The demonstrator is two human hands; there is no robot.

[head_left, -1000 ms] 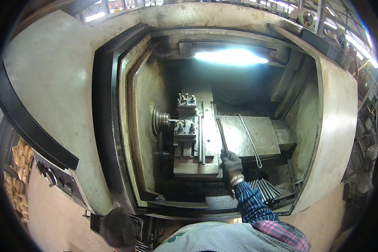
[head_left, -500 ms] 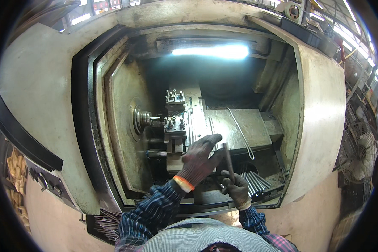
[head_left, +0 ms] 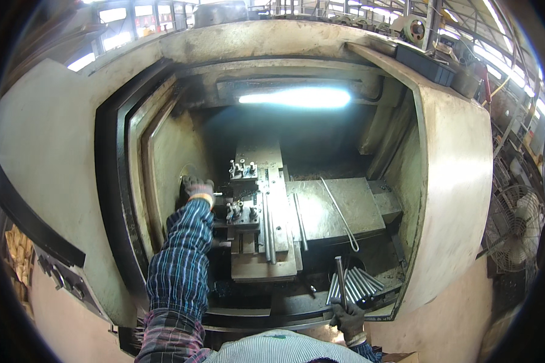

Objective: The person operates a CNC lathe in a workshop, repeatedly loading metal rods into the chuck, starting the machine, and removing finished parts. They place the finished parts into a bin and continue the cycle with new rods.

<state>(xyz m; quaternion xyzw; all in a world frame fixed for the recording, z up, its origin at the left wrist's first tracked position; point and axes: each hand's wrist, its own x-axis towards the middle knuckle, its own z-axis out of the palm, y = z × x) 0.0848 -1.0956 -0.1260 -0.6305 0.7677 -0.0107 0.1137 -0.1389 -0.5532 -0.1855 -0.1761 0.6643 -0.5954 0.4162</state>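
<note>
My left hand, in a dark glove, reaches to the left wall of the lathe and covers its chuck, its fingers closed round it. A short thin end of a rod sticks out to the right beside the glove. My right hand, also gloved, is closed round the lower end of a metal bar that points up, near the front edge. Several steel rods lie fanned out behind it. More thin rods lie lengthwise on the carriage, right of the tool posts.
A looped metal hook rod lies on the flat cover. The lit lamp hangs at the back. The cream housing frames the opening on the right. A fan stands beyond it. A dark tray sits on top.
My left hand has moved from over the carriage leftward and away to the chuck. My right hand has drawn back toward me, still holding the bar. The view has shifted slightly.
</note>
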